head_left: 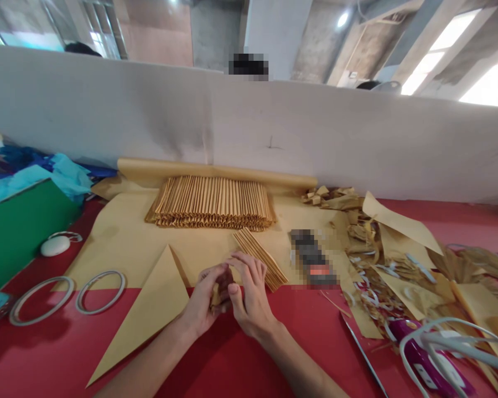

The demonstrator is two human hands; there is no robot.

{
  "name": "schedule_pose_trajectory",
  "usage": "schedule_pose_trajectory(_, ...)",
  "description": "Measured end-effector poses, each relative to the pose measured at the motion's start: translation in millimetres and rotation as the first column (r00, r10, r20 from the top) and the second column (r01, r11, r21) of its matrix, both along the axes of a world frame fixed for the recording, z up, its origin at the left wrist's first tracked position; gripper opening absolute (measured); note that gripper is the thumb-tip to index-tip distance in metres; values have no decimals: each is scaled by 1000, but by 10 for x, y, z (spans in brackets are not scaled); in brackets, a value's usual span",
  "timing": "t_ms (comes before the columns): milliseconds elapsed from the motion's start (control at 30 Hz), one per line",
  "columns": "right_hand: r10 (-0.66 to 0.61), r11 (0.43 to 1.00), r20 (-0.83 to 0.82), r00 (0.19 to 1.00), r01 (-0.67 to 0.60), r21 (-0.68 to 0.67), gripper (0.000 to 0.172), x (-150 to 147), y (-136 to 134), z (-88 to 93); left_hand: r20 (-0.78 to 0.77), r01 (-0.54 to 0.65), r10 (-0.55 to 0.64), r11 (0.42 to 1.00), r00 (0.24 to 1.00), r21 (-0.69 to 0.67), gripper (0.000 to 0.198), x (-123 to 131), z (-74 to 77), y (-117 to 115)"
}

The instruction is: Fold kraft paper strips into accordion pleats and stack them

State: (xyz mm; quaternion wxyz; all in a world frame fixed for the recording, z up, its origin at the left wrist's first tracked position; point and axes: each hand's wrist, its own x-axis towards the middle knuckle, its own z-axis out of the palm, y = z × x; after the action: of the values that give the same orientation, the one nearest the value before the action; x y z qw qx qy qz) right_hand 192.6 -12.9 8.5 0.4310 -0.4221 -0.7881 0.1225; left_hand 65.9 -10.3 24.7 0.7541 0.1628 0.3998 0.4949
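Note:
My left hand (206, 296) is curled at the front edge of the brown paper. Between its fingers shows a small piece of brown paper (217, 300), largely hidden by both hands. My right hand (253, 296) faces it, thumb and fingers apart, its fingertips close to those of the left; whether it touches the paper piece I cannot tell. Just behind the right hand lies a narrow pleated paper strip (265, 257). A flat triangular sheet of brown paper (149, 309) lies left of my left forearm.
Farther back stands a wide stack of pleated paper (213, 202), before a paper roll (216, 170). Two rings (100, 272) lie left. At right are a blurred dark object (313, 257), paper scraps (373, 249), a long metal blade or ruler (363, 354) and a purple iron (431, 359).

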Motion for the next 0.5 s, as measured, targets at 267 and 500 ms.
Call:
schedule_pose_trajectory(267, 30, 999, 8, 1000, -30, -18, 40, 4, -12, -5, -55, 50, -48, 998, 997, 42, 53, -47, 22, 17)
schedule_pose_trajectory(500, 69, 997, -12, 998, -70, -34, 41, -1, 5, 8, -108, 100, -90, 990, 990, 97, 50, -89, -27, 32)
